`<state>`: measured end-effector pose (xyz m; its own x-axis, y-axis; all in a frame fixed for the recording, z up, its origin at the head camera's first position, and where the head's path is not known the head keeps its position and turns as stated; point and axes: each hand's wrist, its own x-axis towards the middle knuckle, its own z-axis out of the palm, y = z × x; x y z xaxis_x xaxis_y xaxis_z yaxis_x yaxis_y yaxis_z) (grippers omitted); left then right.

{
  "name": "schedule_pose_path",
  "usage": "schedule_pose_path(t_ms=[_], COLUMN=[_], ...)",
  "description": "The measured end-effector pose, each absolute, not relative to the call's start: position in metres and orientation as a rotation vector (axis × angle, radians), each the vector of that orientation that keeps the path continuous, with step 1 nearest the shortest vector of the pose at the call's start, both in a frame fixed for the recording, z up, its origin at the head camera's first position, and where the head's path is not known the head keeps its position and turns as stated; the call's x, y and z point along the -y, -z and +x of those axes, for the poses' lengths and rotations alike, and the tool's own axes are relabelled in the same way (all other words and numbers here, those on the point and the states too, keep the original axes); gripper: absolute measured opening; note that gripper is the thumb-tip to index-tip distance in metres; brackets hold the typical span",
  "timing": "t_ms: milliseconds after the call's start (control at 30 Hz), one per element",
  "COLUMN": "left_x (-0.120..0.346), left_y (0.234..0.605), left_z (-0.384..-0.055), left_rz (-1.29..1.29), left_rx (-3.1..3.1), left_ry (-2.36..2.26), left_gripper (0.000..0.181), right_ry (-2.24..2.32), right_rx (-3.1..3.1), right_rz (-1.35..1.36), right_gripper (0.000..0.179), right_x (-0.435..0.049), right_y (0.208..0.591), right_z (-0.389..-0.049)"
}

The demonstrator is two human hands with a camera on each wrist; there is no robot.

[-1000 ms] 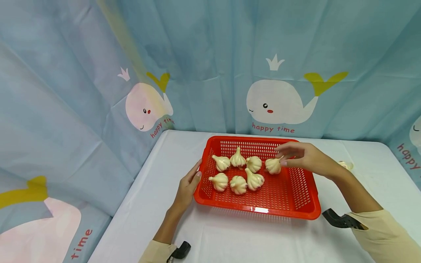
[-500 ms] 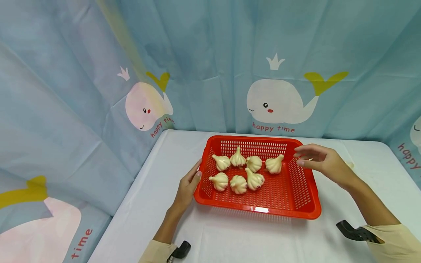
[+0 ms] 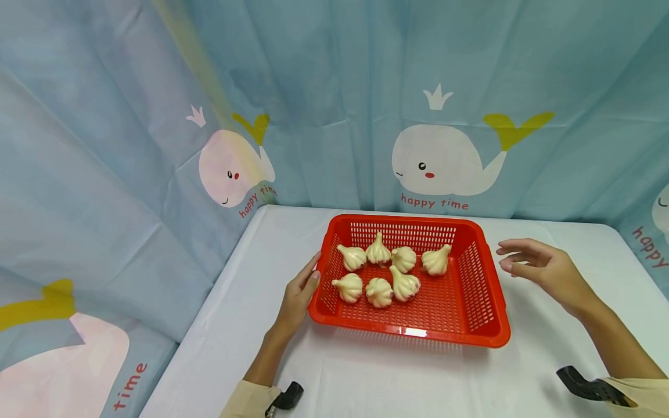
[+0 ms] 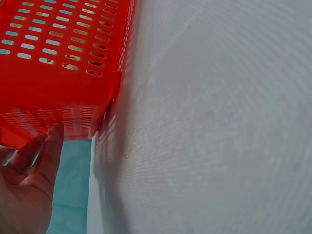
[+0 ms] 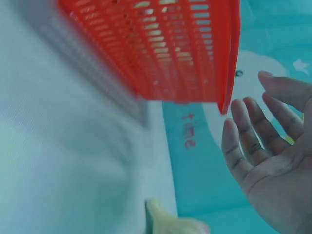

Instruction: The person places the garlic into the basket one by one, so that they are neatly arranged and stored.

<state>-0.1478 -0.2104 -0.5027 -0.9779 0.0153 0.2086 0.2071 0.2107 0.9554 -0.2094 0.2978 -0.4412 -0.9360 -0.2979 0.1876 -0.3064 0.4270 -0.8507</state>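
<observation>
Several cream-coloured garlic bulbs lie in a red plastic basket [image 3: 407, 335], most of them toward its left half. The rightmost garlic bulb [image 3: 435, 261] sits a little apart from the others. My left hand [image 3: 298, 299] touches the basket's left side with straight fingers, thumb at the rim; the left wrist view shows its fingers [image 4: 54, 146] against the perforated wall. Beyond the basket's right rim, my right hand [image 3: 549, 270] hovers with relaxed fingers and nothing in it. Low in the right wrist view, another garlic bulb [image 5: 173, 224] shows outside the basket; in the head view it is hidden.
A white cloth [image 3: 376, 383] covers the table under the basket. Behind and to the left hangs a blue curtain [image 3: 334, 168] printed with whales. Black wrist straps [image 3: 587, 388] show at both sleeves.
My right hand has moved from the rightmost garlic bulb out of the basket, to the right past the rim. The bulb stays where it was. My left hand has not moved.
</observation>
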Motion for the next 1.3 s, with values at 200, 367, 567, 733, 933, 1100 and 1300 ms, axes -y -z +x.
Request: schedule_pose_path(t_ms=[200, 367, 567, 733, 933, 1100, 1300], left_x=[0.211, 0.21, 0.21, 0.21, 0.211, 0.211, 0.211], left_y=[0.503, 0.503, 0.502, 0.502, 0.503, 0.503, 0.502], left_z=[-0.148, -0.148, -0.148, -0.148, -0.148, -0.148, -0.147], left_rz=[-0.218, -0.21, -0.212, -0.218, -0.227, -0.225, -0.225], left_rx=[2.329, 2.335, 2.334, 2.33, 2.325, 2.325, 2.329], left_ry=[1.866, 1.855, 1.859, 1.865, 1.87, 1.872, 1.887], left_gripper=[0.05, 0.05, 0.05, 0.049, 0.049, 0.049, 0.049], right_ry=[-1.546, -1.442, -1.332, -1.237, -1.211, -1.273, -1.293], right_rx=[2.709, 2.737, 2.737, 2.78, 2.842, 2.86, 2.89], right_rz=[0.397, 0.314, 0.181, 0.088, 0.004, -0.022, -0.032], right_gripper=[0.041, 0.047, 0.052, 0.064, 0.074, 0.076, 0.082], right_x=[-0.316, -0.333, -0.348, -0.356, -0.363, -0.369, -0.378], right_y=[0.446, 0.45, 0.459, 0.467, 0.474, 0.48, 0.489], right_z=[-0.206, -0.206, -0.207, -0.211, -0.215, -0.22, -0.226])
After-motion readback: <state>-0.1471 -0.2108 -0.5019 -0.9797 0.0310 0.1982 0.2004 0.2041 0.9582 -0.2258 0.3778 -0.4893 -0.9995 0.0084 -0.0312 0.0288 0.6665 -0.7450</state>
